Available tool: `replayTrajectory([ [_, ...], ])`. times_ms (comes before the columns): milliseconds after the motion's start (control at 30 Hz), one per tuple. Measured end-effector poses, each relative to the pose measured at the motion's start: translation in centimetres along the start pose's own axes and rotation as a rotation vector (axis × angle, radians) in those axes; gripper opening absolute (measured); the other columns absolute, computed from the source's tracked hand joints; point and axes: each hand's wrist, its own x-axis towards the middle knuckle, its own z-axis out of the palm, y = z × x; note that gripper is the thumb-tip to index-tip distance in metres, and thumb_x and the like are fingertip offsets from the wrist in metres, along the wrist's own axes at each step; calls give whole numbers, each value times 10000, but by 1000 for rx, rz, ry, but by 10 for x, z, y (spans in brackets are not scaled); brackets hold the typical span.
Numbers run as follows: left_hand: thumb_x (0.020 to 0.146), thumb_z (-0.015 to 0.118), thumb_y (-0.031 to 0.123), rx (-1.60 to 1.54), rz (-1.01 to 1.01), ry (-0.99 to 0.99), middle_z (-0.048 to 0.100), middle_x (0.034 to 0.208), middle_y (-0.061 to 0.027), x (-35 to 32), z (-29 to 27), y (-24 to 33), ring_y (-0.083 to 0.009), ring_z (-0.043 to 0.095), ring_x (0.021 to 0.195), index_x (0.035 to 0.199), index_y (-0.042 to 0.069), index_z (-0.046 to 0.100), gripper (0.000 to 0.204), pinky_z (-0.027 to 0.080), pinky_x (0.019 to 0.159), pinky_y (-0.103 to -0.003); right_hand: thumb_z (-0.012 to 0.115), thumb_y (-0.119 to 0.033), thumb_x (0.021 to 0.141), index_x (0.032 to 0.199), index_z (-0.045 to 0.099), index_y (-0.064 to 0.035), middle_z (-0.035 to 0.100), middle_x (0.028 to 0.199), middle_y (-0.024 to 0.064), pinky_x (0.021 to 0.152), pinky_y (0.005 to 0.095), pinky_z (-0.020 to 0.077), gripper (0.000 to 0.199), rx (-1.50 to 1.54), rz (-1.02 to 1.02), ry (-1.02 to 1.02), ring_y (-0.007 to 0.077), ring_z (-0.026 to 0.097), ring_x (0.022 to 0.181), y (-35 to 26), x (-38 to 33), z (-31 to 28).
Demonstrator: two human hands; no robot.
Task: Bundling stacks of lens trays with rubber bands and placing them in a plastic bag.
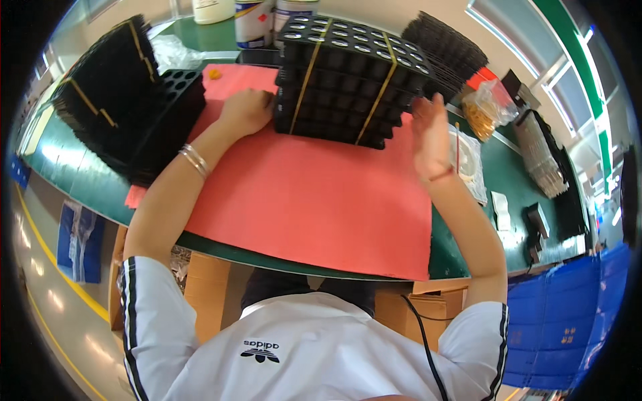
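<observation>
Both bare forearms reach up from the lower edge. The left hand point(246, 110) is curled into a loose fist, knuckles forward, with thin bangles at its wrist. The right hand point(430, 134) stands open and edge-on, fingers straight and together, a red cord just below them on the wrist.

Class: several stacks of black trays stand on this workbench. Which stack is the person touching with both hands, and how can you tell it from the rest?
The banded stack in the middle, on the red mat. The left hand and right hand press its sides; the other stacks sit off to the sides, untouched.

Tray stack point(348, 80) on mat point(314, 200).
</observation>
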Motion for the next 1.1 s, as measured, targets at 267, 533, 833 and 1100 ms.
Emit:
replayTrajectory([
  [267,845,512,226,438,-97,91,547,1191,-239,67,-4,-27,-382,522,1082,1018,-56,562,335,466,875,-433,262,-379,1014,1378,317,70,317,1455,186,1155,363,125,581,18,-116,-180,258,262,1377,-18,-66,-40],
  [533,797,568,320,-285,-1060,527,-63,1410,-451,141,-41,-71,-493,399,1227,1359,-107,255,772,424,980,-426,273,-447,977,1384,352,-1,329,1460,142,1132,403,141,608,-255,-321,-281,254,240,1394,-19,-92,-48],
  [833,817,469,347,-743,-884,407,445,1369,-223,131,-44,-116,-345,435,1248,1287,-38,486,608,373,1001,-408,295,-431,976,1376,360,-2,340,1449,144,1121,414,164,590,-321,-416,-285,257,263,1378,-20,-102,-49],
  [1100,865,537,221,-859,-522,630,560,1079,-100,156,-135,-42,-181,586,882,1138,17,513,342,433,666,-254,314,-416,975,1370,368,-3,350,1439,146,1112,424,183,574,-362,-467,-267,260,284,1364,-25,-98,-50],
])
